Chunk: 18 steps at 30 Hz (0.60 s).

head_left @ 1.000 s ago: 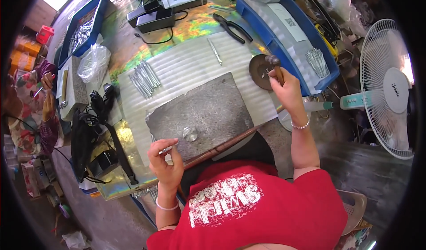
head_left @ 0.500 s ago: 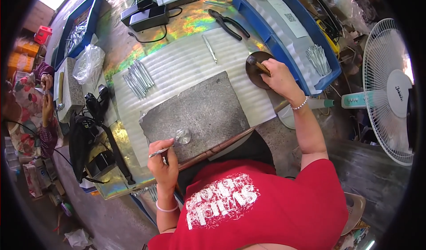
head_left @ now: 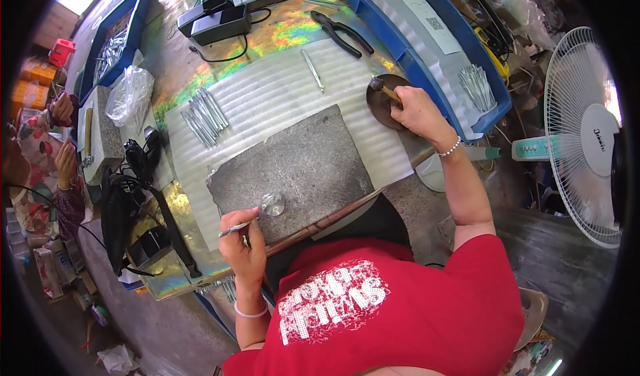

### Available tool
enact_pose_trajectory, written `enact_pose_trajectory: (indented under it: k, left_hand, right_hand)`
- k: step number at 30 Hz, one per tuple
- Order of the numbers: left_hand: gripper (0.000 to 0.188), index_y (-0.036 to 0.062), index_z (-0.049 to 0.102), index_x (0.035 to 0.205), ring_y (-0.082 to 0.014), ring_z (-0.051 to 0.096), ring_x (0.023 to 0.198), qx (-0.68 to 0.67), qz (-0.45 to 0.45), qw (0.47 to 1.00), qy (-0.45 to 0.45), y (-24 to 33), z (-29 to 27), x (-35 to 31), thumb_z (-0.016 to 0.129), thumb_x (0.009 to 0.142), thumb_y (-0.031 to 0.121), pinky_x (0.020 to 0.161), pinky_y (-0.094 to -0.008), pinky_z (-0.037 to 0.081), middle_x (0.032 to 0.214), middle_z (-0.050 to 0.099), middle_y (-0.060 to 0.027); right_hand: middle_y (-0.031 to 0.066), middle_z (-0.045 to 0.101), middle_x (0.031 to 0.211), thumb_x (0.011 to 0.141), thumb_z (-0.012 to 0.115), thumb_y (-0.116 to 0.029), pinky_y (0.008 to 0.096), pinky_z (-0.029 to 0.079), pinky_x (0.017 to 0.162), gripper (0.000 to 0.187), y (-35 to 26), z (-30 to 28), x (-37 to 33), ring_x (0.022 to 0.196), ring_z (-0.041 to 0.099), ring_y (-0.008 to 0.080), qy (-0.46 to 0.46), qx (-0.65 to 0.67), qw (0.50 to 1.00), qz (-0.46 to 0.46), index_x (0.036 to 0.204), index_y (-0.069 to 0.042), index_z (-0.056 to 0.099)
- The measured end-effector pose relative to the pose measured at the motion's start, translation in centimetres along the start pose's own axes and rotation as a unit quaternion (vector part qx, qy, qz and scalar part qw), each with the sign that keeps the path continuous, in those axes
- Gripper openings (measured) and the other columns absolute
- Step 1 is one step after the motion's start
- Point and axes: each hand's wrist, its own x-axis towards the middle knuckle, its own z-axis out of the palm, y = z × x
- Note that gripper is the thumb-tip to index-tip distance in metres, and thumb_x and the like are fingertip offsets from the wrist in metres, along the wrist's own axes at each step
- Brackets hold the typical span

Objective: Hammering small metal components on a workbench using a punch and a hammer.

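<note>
Near the front left corner of a grey stone slab point(head_left: 313, 156), my left hand point(head_left: 244, 249) is closed on a thin silvery metal rod point(head_left: 235, 229). Beside its fingertips a small round shiny metal piece point(head_left: 273, 205) sits on the slab. Over to the right, my right hand point(head_left: 421, 115) grips the wooden handle of a hammer point(head_left: 388, 93). The hammer's dark head is over a round brown dish point(head_left: 381, 113) to the right of the slab; whether it touches the dish I cannot tell.
White foam sheeting point(head_left: 267, 96) under the slab bears a bundle of metal rods point(head_left: 205, 117) and a single rod point(head_left: 312, 71). Black pliers point(head_left: 341, 33) lie behind. Blue trays point(head_left: 407, 59) stand right and far left point(head_left: 137, 39). A fan point(head_left: 593, 136) is at right; a co-worker's hands point(head_left: 65, 166) are at left.
The view has shifted slightly. My left hand keeps its pose; the hammer head has tipped a little away from me. At the left, the co-worker's hands have moved apart.
</note>
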Motion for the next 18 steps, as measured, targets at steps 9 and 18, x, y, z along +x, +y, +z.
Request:
enact_pose_trajectory:
  k: [9,18]
  left_hand:
    - [0.017,-0.0012,0.059,0.094,-0.0183,0.056,0.083,-0.009,-0.006,1.000,0.004,0.0,0.0,-0.4,0.052,0.081,-0.010,0.075,-0.0265,0.044,0.091,0.057,-0.0114]
    - [0.016,-0.0021,0.054,0.100,-0.0154,0.057,0.088,-0.042,-0.023,0.999,-0.007,0.0,0.0,-0.4,0.048,0.086,-0.008,0.078,-0.0243,0.046,0.098,0.055,-0.0110]
  right_hand:
    - [0.0208,0.056,0.067,0.074,0.058,-0.012,0.0365,0.044,0.059,0.016,-0.5,-0.6,-1.4,0.063,0.056,0.0334,0.037,0.147,0.984,0.092,0.074,0.004,0.054]
    - [-0.0030,0.050,0.066,0.082,0.059,-0.011,0.0212,0.035,0.048,0.010,-0.3,-0.3,-2.2,0.054,0.043,0.0044,0.064,0.311,0.938,0.136,0.080,-0.002,0.056]
